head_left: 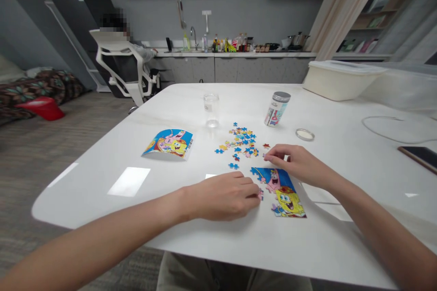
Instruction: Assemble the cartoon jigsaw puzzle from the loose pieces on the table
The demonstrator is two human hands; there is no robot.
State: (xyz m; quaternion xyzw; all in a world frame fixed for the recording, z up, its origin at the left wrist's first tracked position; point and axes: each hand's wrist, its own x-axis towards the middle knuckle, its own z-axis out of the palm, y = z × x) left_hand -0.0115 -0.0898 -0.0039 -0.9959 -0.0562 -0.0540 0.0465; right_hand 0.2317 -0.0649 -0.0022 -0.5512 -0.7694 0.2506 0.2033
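A partly joined cartoon jigsaw puzzle lies on the white table, showing a yellow and a pink figure on blue. My left hand is closed at its left side, with a small pink puzzle piece showing at the fingertips. Above the puzzle's top edge, my right hand is bent into a pinch, a tiny piece just visible at its fingertips. Loose puzzle pieces are scattered beyond both hands. To the left lies a curled picture sheet with the same cartoon.
Behind the pieces stand a clear jar and a printed canister with a grey lid. A round lid, a cable and a phone lie right. A cream bin stands back right. A person sits in a white chair.
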